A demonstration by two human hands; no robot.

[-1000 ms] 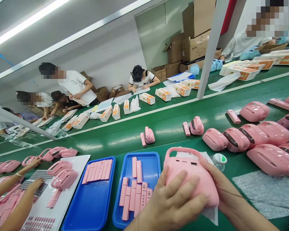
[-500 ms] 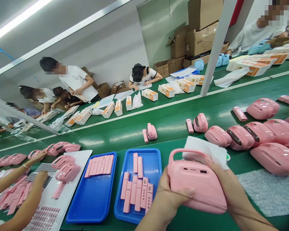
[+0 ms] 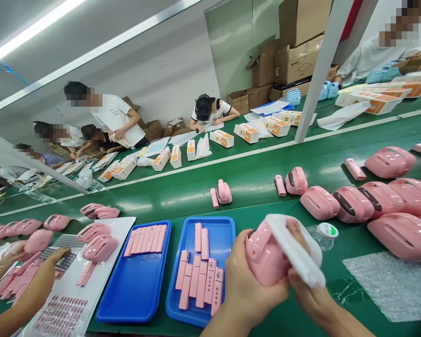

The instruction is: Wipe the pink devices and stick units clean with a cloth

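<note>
My left hand (image 3: 247, 283) grips a glossy pink portable speaker (image 3: 266, 255) with a carrying handle, turned so that an end with a small round mark faces up. Over the handle side lies a white cloth (image 3: 296, 252), which my right hand (image 3: 310, 288) holds against the speaker. Some of the right fingers are hidden behind the cloth. Just right of the cloth stands a clear bottle with a white and green cap (image 3: 328, 230).
Two blue trays (image 3: 126, 299) (image 3: 228, 234) hold pink sticks. Pink speakers (image 3: 354, 203) line the right, near bubble wrap (image 3: 393, 285). A co-worker's arms (image 3: 31, 290) reach in from the left. Across the green belt (image 3: 252, 187), people handle white-orange boxes (image 3: 221, 138).
The speaker has turned from its port side to its end. My right hand has brought the white cloth onto it, uncovering the bottle. At left, the co-worker's hand now holds a speaker nearer.
</note>
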